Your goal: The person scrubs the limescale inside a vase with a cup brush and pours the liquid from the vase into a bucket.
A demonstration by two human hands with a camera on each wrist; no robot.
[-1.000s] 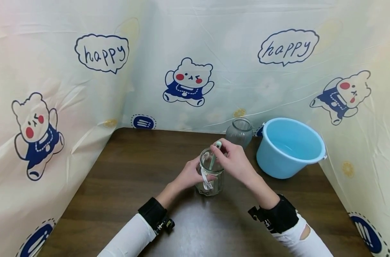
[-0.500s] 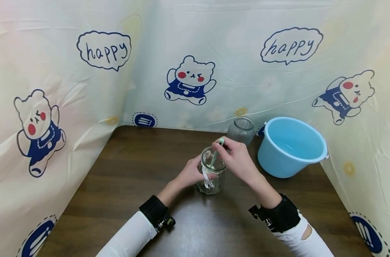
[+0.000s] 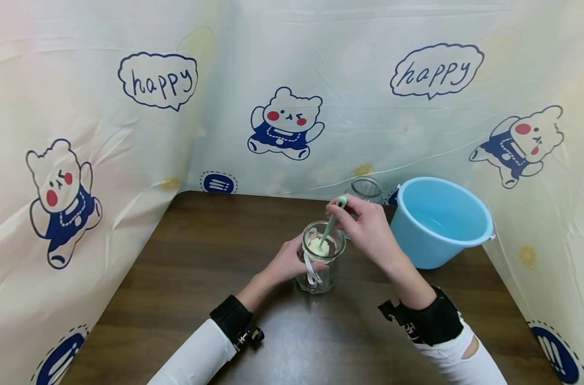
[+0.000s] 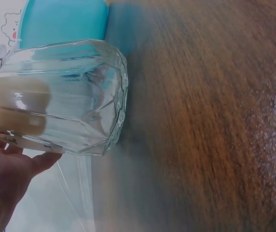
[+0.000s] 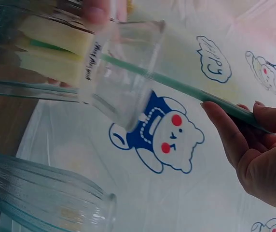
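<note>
A clear glass jar point(image 3: 324, 280) with a white ribbon point(image 3: 312, 271) round its neck stands on the table. My left hand point(image 3: 287, 260) grips it just below the rim, thumb across the front. A sponge bottle brush with a thin mint-green handle point(image 3: 331, 223) leans out of the jar's mouth. Between thumb and fingers, my right hand point(image 3: 366, 227) pinches the top end of that handle. The brush's cream sponge head point(image 3: 318, 247) shows inside the upper part of the jar. In the left wrist view the sponge point(image 4: 22, 105) sits well above the jar's faceted base.
A second, ribbed glass jar point(image 3: 367, 187) stands behind my right hand, partly hidden by it. The light blue bucket point(image 3: 424, 254) is at the back right of the brown wooden table point(image 3: 215, 251). A printed curtain point(image 3: 359, 123) closes off the back and sides.
My right hand has moved up and to the right, drawing the brush higher, so its sponge head now shows near the jar's mouth. The left hand keeps its grip on the jar.
</note>
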